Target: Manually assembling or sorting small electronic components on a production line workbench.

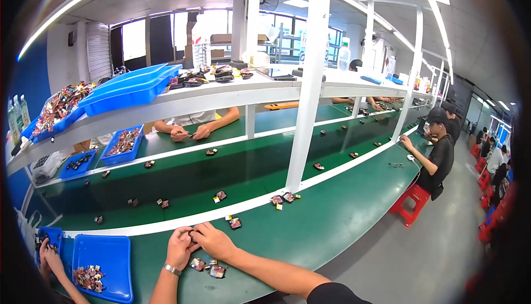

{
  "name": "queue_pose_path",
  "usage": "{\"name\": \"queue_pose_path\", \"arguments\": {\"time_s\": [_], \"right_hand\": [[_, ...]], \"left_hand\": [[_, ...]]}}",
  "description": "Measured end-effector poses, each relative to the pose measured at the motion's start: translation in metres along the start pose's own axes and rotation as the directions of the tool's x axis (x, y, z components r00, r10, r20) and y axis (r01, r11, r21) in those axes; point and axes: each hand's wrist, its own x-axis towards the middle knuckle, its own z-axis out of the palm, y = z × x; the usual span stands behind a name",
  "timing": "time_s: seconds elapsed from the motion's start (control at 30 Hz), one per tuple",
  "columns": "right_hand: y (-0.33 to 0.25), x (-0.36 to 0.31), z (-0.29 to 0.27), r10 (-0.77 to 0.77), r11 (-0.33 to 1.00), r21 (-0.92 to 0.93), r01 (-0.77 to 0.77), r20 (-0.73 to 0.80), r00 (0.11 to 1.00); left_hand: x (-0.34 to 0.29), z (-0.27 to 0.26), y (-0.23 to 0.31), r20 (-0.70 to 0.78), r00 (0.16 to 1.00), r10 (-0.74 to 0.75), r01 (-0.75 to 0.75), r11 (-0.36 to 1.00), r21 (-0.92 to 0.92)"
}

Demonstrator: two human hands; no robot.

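Over the green desk (354, 211), near its far edge, left hand (180, 250) and right hand (217, 242) pinch a small black part (192, 237). Adjustment seems underway; the next move needs steadiness.

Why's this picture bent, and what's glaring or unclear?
Head view: the fisheye lens bows the green bench; a window glares white, with pale sheen on the bench; the dark part between left hand and right hand is too small to make out.

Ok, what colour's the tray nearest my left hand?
Blue; the tray shows best in the head view.
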Motion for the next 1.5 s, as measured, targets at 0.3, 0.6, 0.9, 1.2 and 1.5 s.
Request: {"name": "queue_pose_path", "arguments": {"time_s": [0.3,0.6,0.9,1.2,1.5], "right_hand": [[-0.002,-0.003,0.001,0.032,0.999,-0.007,-0.032,0.007,0.999],[-0.005,0.004,0.007,0.014,0.997,-0.076,-0.018,-0.053,0.998],[-0.005,0.011,-0.001,-0.019,0.996,-0.09,0.012,-0.083,0.996],[-0.003,0.013,0.002,0.085,0.996,0.023,-0.084,-0.015,0.996],[0.185,-0.005,-0.053,0.655,0.698,0.001,-0.717,-0.406,0.637]], "left_hand": [[0.0,0.004,0.0,-0.027,1.0,-0.012,0.012,1.0,0.003],[-0.005,0.003,0.001,-0.07,0.998,0.004,0.003,0.996,0.091],[-0.001,0.003,0.002,-0.008,1.0,-0.005,0.005,1.0,-0.013],[0.001,-0.005,0.002,0.037,0.999,0.011,-0.008,0.997,-0.079],[0.008,-0.007,0.007,-0.011,0.999,0.049,-0.048,0.993,0.11]]}}
